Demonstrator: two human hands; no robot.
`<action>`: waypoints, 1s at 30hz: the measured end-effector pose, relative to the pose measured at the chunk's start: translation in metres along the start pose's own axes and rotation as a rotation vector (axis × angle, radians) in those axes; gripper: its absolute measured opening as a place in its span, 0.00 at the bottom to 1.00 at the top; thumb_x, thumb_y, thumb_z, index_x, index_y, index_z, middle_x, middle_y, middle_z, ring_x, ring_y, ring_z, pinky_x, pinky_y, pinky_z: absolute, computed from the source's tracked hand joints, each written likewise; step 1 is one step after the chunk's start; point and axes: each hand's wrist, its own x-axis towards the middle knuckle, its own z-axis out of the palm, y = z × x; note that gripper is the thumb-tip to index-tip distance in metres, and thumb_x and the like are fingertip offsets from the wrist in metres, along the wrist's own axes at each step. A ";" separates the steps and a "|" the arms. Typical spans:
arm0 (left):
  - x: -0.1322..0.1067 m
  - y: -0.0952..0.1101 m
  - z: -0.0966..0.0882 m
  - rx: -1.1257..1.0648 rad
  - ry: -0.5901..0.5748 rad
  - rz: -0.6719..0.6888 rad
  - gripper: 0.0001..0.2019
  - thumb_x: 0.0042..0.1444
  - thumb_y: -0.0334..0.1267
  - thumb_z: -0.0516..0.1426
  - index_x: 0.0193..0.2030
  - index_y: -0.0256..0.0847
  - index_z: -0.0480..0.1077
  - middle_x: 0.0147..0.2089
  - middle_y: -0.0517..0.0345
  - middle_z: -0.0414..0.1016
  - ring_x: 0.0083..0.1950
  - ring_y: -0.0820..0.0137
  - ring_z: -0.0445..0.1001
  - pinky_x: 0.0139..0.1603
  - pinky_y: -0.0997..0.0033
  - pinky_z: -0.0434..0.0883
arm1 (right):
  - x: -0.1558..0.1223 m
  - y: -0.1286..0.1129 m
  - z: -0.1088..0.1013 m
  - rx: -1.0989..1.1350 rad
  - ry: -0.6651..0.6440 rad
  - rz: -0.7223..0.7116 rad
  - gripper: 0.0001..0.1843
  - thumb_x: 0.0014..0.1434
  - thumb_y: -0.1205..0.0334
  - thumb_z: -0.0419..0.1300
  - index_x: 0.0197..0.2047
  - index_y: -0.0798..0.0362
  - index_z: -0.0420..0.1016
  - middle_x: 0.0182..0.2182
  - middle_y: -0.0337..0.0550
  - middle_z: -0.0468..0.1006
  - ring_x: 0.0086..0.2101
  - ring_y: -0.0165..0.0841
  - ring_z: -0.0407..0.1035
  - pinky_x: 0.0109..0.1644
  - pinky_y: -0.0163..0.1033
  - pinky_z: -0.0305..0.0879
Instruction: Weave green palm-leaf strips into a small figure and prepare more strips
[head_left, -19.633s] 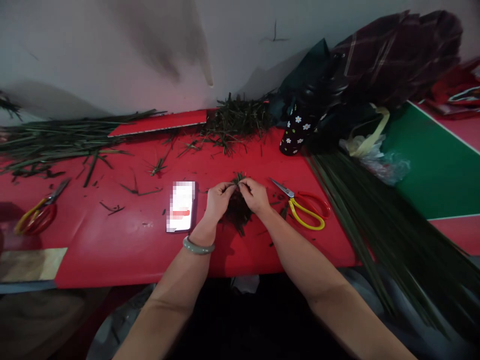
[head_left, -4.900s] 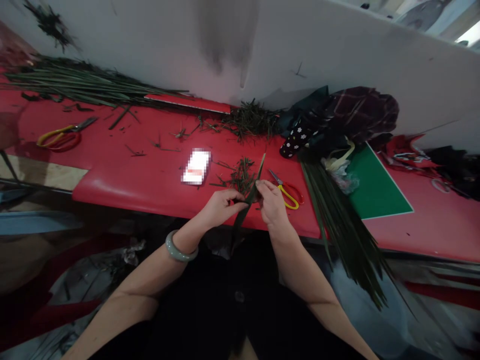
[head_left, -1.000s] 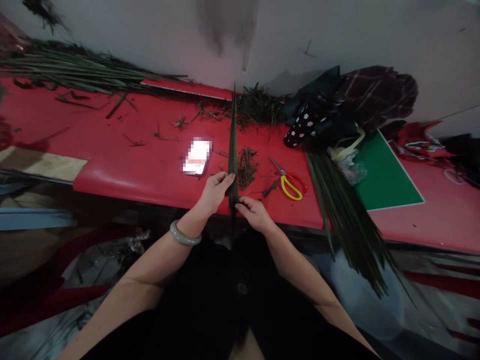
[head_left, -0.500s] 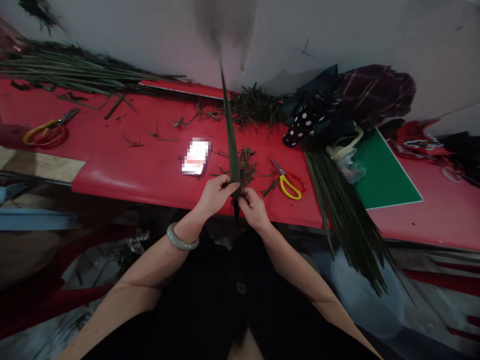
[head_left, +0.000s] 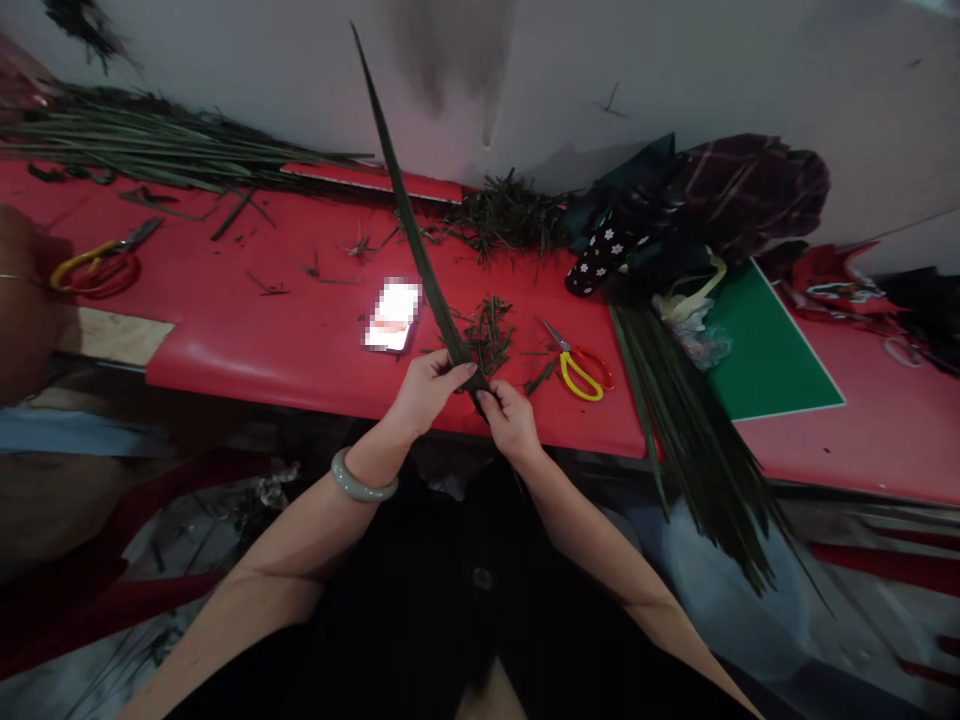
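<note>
A long, narrow green palm leaf [head_left: 415,235] slants up and to the left from my hands, its thin tip in front of the wall. My left hand [head_left: 433,392] is closed on its lower part, thumb lying on top. Close beside it, my right hand [head_left: 512,418] pinches the leaf's lower end, partly hiding it. Just beyond my hands is a small heap of leaf scraps [head_left: 489,330] on the red table [head_left: 300,345]. Scissors with yellow and red handles [head_left: 581,378] lie to the right of my right hand. A lit phone [head_left: 392,315] lies beyond my left hand.
Uncut leaves [head_left: 686,440] hang over the table's front edge at right, beside a green board [head_left: 780,360]. A flowered umbrella [head_left: 600,250] rests behind them. Long leaf strips [head_left: 150,140] and a second pair of scissors [head_left: 97,268] are at left, near another person's arm [head_left: 22,310].
The leaf has swung from nearly upright to a leftward slant, its tip moving left. My hands stay close together. Another person's arm has come further into view at the left edge.
</note>
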 end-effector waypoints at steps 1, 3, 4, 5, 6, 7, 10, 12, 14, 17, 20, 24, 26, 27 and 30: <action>0.001 0.000 -0.001 -0.042 0.010 -0.023 0.08 0.43 0.39 0.60 0.26 0.35 0.70 0.22 0.63 0.67 0.22 0.81 0.62 0.24 0.78 0.62 | 0.000 0.000 0.000 -0.007 0.001 -0.009 0.10 0.53 0.56 0.51 0.28 0.53 0.65 0.21 0.36 0.67 0.24 0.27 0.61 0.29 0.32 0.58; 0.002 0.000 -0.003 -0.124 0.026 -0.068 0.10 0.43 0.41 0.60 0.26 0.35 0.69 0.21 0.63 0.67 0.21 0.81 0.62 0.22 0.79 0.61 | 0.001 0.000 -0.001 -0.008 -0.020 -0.024 0.10 0.53 0.56 0.52 0.28 0.53 0.66 0.22 0.37 0.68 0.26 0.28 0.63 0.31 0.32 0.59; 0.003 0.001 -0.004 -0.153 0.036 -0.082 0.10 0.43 0.41 0.60 0.26 0.35 0.68 0.21 0.63 0.67 0.21 0.81 0.62 0.22 0.79 0.61 | 0.001 0.000 -0.002 -0.008 -0.040 -0.031 0.09 0.53 0.56 0.52 0.28 0.53 0.66 0.22 0.37 0.69 0.26 0.28 0.63 0.32 0.33 0.59; 0.004 0.001 -0.005 -0.172 0.047 -0.089 0.11 0.43 0.42 0.60 0.26 0.35 0.68 0.21 0.63 0.67 0.21 0.81 0.63 0.22 0.79 0.61 | 0.000 -0.001 -0.003 -0.009 -0.063 -0.042 0.10 0.53 0.56 0.52 0.27 0.53 0.66 0.22 0.37 0.69 0.26 0.28 0.63 0.32 0.33 0.59; 0.005 0.002 -0.005 -0.181 0.057 -0.091 0.11 0.42 0.42 0.61 0.26 0.35 0.68 0.20 0.63 0.66 0.20 0.81 0.63 0.22 0.79 0.61 | 0.000 -0.002 -0.004 -0.011 -0.088 -0.062 0.10 0.53 0.57 0.52 0.27 0.53 0.67 0.22 0.37 0.69 0.26 0.28 0.64 0.32 0.33 0.59; 0.005 0.003 -0.005 -0.186 0.062 -0.092 0.11 0.42 0.41 0.61 0.26 0.35 0.68 0.20 0.63 0.66 0.20 0.81 0.63 0.21 0.79 0.60 | -0.001 -0.004 -0.006 -0.013 -0.113 -0.090 0.09 0.54 0.58 0.52 0.26 0.53 0.67 0.22 0.37 0.69 0.26 0.28 0.64 0.32 0.33 0.59; 0.006 0.004 -0.004 -0.208 0.061 -0.105 0.11 0.41 0.40 0.61 0.26 0.35 0.68 0.20 0.63 0.67 0.20 0.81 0.63 0.21 0.79 0.61 | -0.002 -0.009 -0.010 -0.028 -0.178 -0.178 0.10 0.54 0.58 0.52 0.25 0.52 0.68 0.23 0.38 0.69 0.27 0.28 0.64 0.33 0.33 0.59; 0.007 0.006 -0.004 -0.228 0.064 -0.108 0.10 0.41 0.40 0.62 0.26 0.35 0.67 0.20 0.63 0.67 0.20 0.80 0.63 0.21 0.78 0.61 | -0.002 -0.010 -0.013 -0.025 -0.201 -0.195 0.09 0.53 0.57 0.53 0.27 0.52 0.69 0.24 0.38 0.70 0.28 0.28 0.65 0.34 0.33 0.60; 0.010 0.008 -0.007 -0.232 0.086 -0.084 0.10 0.41 0.40 0.61 0.25 0.36 0.67 0.20 0.63 0.66 0.19 0.81 0.63 0.20 0.79 0.60 | -0.002 -0.010 -0.015 -0.010 -0.197 -0.177 0.08 0.53 0.57 0.54 0.31 0.52 0.70 0.26 0.38 0.71 0.29 0.29 0.65 0.35 0.34 0.60; 0.014 0.010 -0.012 -0.207 0.119 -0.037 0.10 0.42 0.40 0.61 0.26 0.36 0.68 0.19 0.64 0.66 0.19 0.81 0.62 0.19 0.79 0.59 | -0.002 -0.008 -0.016 -0.025 -0.197 -0.150 0.08 0.53 0.58 0.54 0.29 0.52 0.69 0.24 0.37 0.70 0.27 0.28 0.64 0.33 0.33 0.60; 0.016 0.010 -0.015 -0.194 0.136 -0.043 0.09 0.41 0.39 0.62 0.26 0.36 0.68 0.19 0.64 0.66 0.19 0.81 0.62 0.19 0.79 0.59 | -0.003 -0.010 -0.016 -0.030 -0.246 -0.176 0.10 0.53 0.58 0.54 0.24 0.52 0.68 0.21 0.36 0.68 0.25 0.27 0.62 0.32 0.32 0.59; 0.018 0.015 -0.018 -0.214 0.168 -0.044 0.09 0.42 0.39 0.61 0.26 0.36 0.68 0.19 0.63 0.67 0.18 0.81 0.62 0.18 0.79 0.60 | -0.005 -0.015 -0.016 0.016 -0.283 -0.169 0.08 0.53 0.58 0.54 0.27 0.52 0.69 0.24 0.37 0.70 0.27 0.27 0.64 0.34 0.32 0.60; 0.020 0.018 -0.020 -0.199 0.193 -0.022 0.09 0.41 0.39 0.61 0.26 0.36 0.68 0.19 0.63 0.67 0.18 0.81 0.62 0.18 0.79 0.59 | -0.006 -0.015 -0.017 0.007 -0.282 -0.175 0.09 0.53 0.58 0.54 0.25 0.53 0.68 0.23 0.37 0.68 0.26 0.27 0.63 0.33 0.32 0.60; 0.020 0.020 -0.021 -0.188 0.199 -0.015 0.09 0.41 0.38 0.61 0.25 0.36 0.68 0.19 0.63 0.67 0.18 0.81 0.62 0.18 0.80 0.59 | -0.006 -0.015 -0.018 0.003 -0.294 -0.189 0.10 0.53 0.58 0.54 0.23 0.53 0.67 0.22 0.37 0.67 0.25 0.26 0.62 0.31 0.32 0.59; 0.021 0.023 -0.022 -0.197 0.205 -0.006 0.09 0.41 0.38 0.61 0.25 0.36 0.68 0.18 0.64 0.66 0.18 0.81 0.63 0.18 0.80 0.60 | -0.005 -0.013 -0.018 0.051 -0.315 -0.189 0.08 0.52 0.58 0.54 0.27 0.53 0.70 0.24 0.38 0.69 0.27 0.27 0.64 0.34 0.33 0.61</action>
